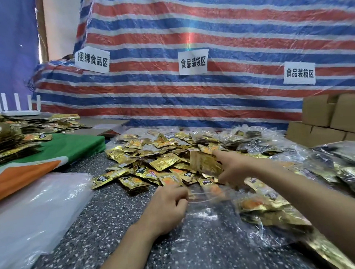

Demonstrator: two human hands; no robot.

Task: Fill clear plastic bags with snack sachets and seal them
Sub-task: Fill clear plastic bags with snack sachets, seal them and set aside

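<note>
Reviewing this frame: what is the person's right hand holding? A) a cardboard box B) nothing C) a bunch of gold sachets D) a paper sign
C: the right hand grips a bunch of gold sachets, while the left hand pinches the edge of the clear bag on the table.

The tarpaulin [229, 37] has red, blue and white stripes; its signs [192, 62] are white with black characters. The sachets [163, 162] are gold with orange print. The tabletop [107, 221] is dark grey with white speckles. The cloth [49, 154] is green and orange, the boxes [337, 114] brown, the bag [204, 216] clear.
</note>
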